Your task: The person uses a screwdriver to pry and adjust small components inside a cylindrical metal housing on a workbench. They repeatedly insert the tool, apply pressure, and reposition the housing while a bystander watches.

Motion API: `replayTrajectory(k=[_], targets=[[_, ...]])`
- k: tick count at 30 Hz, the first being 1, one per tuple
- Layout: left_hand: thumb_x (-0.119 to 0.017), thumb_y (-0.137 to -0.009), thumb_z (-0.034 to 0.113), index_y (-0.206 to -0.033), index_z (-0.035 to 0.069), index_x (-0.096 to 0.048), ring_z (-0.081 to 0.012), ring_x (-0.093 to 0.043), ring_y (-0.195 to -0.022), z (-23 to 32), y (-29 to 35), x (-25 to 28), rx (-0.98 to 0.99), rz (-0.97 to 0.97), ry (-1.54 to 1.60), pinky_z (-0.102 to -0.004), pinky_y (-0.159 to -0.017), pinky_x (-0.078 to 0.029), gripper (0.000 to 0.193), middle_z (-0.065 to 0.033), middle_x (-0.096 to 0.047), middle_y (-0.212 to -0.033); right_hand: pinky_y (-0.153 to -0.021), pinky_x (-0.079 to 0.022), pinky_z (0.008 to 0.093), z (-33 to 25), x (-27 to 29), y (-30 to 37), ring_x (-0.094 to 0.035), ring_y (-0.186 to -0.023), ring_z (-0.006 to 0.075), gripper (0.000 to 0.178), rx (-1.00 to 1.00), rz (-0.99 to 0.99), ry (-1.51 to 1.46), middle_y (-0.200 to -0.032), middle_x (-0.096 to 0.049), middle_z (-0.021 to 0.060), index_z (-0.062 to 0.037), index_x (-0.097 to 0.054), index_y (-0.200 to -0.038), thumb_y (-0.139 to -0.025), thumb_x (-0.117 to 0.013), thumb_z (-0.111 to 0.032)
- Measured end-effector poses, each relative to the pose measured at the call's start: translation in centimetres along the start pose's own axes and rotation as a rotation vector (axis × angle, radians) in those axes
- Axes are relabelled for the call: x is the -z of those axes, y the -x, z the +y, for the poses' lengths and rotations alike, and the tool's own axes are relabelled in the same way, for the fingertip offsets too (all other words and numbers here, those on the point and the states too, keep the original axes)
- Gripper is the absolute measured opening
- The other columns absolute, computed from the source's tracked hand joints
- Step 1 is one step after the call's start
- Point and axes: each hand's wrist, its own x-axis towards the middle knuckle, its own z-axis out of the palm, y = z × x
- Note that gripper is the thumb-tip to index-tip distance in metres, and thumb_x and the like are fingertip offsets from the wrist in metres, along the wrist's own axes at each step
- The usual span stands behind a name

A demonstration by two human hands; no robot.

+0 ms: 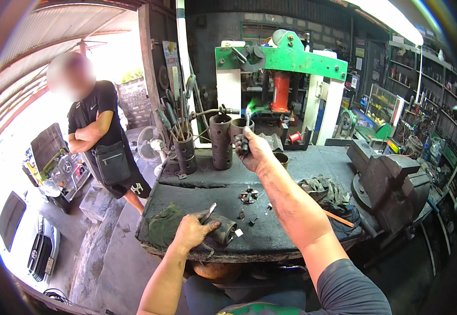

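My right hand [253, 150] reaches forward, closed around the dark handle of a soldering iron [247, 137]. Its tip stands in a green flame [251, 108] at the end of a torch nozzle [229, 111]. Closer to me, my left hand [193, 231] is closed, and a short shiny metal piece [208, 211] sticks up from between its fingers and thumb. Beside that hand lies a dark metal cylinder [222, 229]; a small white block [238, 232] is at its end. A round brush holder [249, 196] with coppery parts lies mid-bench, small dark pieces [241, 215] near it.
Perforated metal tubes [221, 149] stand at the bench's back, one full of tools. A green press frame [281, 60] rises behind, with a red wire spool [295, 137] below. To the right are a large vise [391, 184] and rags [320, 189]. A person [100, 123] stands left, arms folded.
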Motion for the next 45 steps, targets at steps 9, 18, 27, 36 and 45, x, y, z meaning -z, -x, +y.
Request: replayTrajectory(k=[9,18,27,36,45], targets=[[-0.091,-0.099,0.034,-0.136,-0.004,-0.08,-0.0242,-0.079,-0.106,-0.1,-0.2,-0.3,-0.07,0.066,-0.045,-0.041,-0.106,-0.059,0.054,-0.0227,-0.087,-0.122,-0.113,-0.06,0.0445,-4.4,6.0,5.5,-0.073,-0.133,0.0324,0.075,0.379,0.151,1.168,-0.143,-0.075,0.0189,-0.0024,-0.056,-0.168,-0.111,-0.082,-0.043],[-0.09,-0.099,0.039,-0.136,-0.003,-0.08,-0.0337,-0.082,-0.107,0.3,-0.1,0.1,-0.03,-0.008,-0.014,-0.0439,-0.102,-0.059,0.057,-0.0253,-0.085,-0.12,-0.106,-0.062,0.0566,-12.9,29.2,19.4,-0.078,-0.121,0.047,0.029,0.172,0.446,2.432,-0.119,-0.081,0.0305,-0.0015,-0.083,-0.12,-0.098,-0.065,-0.004],[-0.088,-0.101,0.032,-0.144,-0.004,-0.076,-0.0342,-0.081,-0.119,1.1,0.6,-0.4,-0.031,0.042,-0.01,-0.0423,-0.111,-0.057,0.057,-0.0261,-0.084,-0.129,-0.099,-0.063,0.0556,-11.7,32.2,19.8,-0.079,-0.105,0.0476,0.016,0.571,0.574,2.394,-0.107,-0.081,0.028,0.0029,-0.077,-0.106,-0.097,-0.064,0.0],[-0.093,-0.098,0.023,-0.144,-0.007,-0.076,-0.017,-0.074,-0.11,1.7,-2.7,0.1,0.02,-0.071,0.09,-0.0369,-0.107,-0.057,0.057,-0.0153,-0.086,-0.126,-0.102,-0.06,0.0563,-11.1,32.4,19.4,-0.077,-0.111,0.0464,0.017,0.516,0.582,2.384,-0.112,-0.081,0.0256,0.0001,-0.077,-0.108,-0.096,-0.079,-0.011],[-0.092,-0.1,0.022,-0.14,-0.005,-0.08,-0.0185,-0.075,-0.112,0.1,-8.1,1.5,0.111,-0.114,0.186,-0.0376,-0.107,-0.058,0.05,-0.0103,-0.085,-0.125,-0.105,-0.06,0.0535,-11.3,33.0,19.6,-0.078,-0.113,0.043,0.022,0.541,0.483,2.371,-0.113,-0.082,0.0258,-0.0007,-0.078,-0.108,-0.096,-0.06,0.001]])
